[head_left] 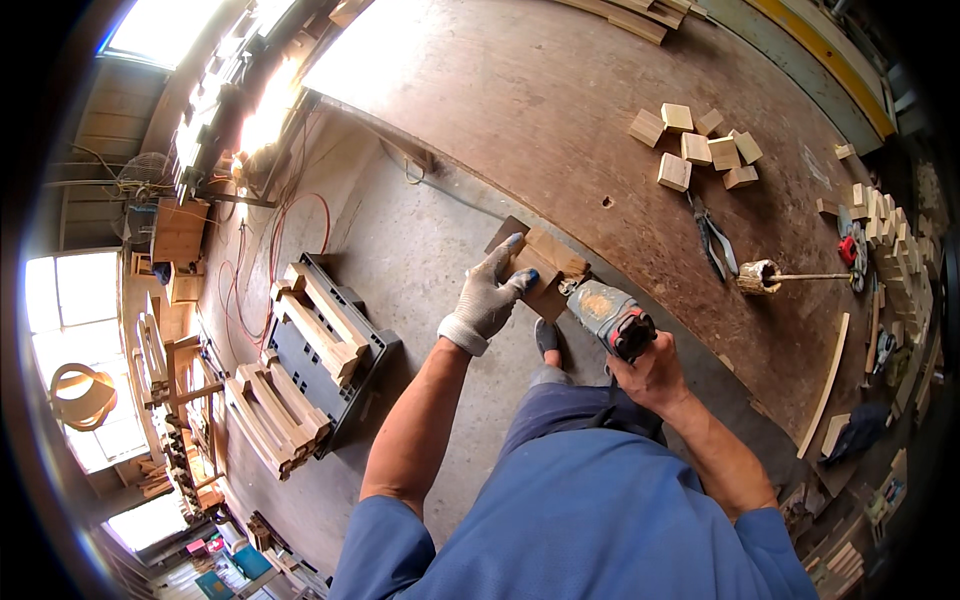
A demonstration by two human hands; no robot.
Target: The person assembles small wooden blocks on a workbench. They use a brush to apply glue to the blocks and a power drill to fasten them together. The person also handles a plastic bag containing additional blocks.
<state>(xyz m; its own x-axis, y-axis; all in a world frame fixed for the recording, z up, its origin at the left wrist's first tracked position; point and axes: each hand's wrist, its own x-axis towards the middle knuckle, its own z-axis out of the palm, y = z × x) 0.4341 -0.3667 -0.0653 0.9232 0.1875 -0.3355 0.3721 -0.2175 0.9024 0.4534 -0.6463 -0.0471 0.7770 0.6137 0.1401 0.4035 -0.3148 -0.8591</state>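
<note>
My left hand (483, 305), in a pale work glove with blue at the fingertips, grips a wooden block (543, 282) at the near edge of the workbench (520, 110). Lighter and darker wood faces show on the block. My bare right hand (652, 376) is closed around a grey, black and red power tool (604, 313), whose front end points at the block. The tool's tip is too small to make out, so I cannot tell whether it touches the wood. On the bench beyond lies a pair of pliers (712, 240).
Several small wooden blocks (695, 148) lie loose on the bench. A crusted pot (757, 277) with a stick is near the pliers. Stacked wood pieces (885, 225) line the right side. At left, wooden frames (330, 330) rest on a black plastic pallet (287, 345). Hoses (240, 275) trail over the floor.
</note>
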